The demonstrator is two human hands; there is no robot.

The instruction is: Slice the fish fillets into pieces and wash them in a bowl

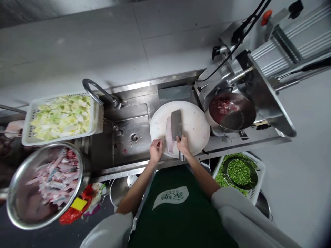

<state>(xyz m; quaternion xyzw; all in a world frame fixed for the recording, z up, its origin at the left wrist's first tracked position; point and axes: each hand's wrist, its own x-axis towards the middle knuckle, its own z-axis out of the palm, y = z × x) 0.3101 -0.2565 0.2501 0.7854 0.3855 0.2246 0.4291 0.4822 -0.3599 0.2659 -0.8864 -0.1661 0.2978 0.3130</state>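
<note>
Gripping the cleaver, your right hand is closing around the handle, with the fingers reaching up to where the handle is meeting the blade. In the head view, the handle end is projecting toward your apron, and the blade is pointing away from you, toward the wall.

Position of the fish fillet: it is lying on the round white cutting board, a little left of the board's middle. Its long axis is running from your side of the board toward the far side, nearly parallel with the blade. The blade is lining the right side of the fillet, and its left edge is appearing to meet or overlap the flesh. From this angle you are not able to tell whether the steel is touching the fillet or standing just above it.

Position of the left hand: you are holding it at the near left rim of the board, just beside the near end of the fillet. Its fingers are curling inward; you cannot tell whether they are pinching anything.

Relation between hands and fillet: the near end is lying between your two hands, left hand on one side, right hand on the other. Neither hand is being clearly nearer. The far end is extending beyond both hands, and only the blade is reaching alongside it.
</note>
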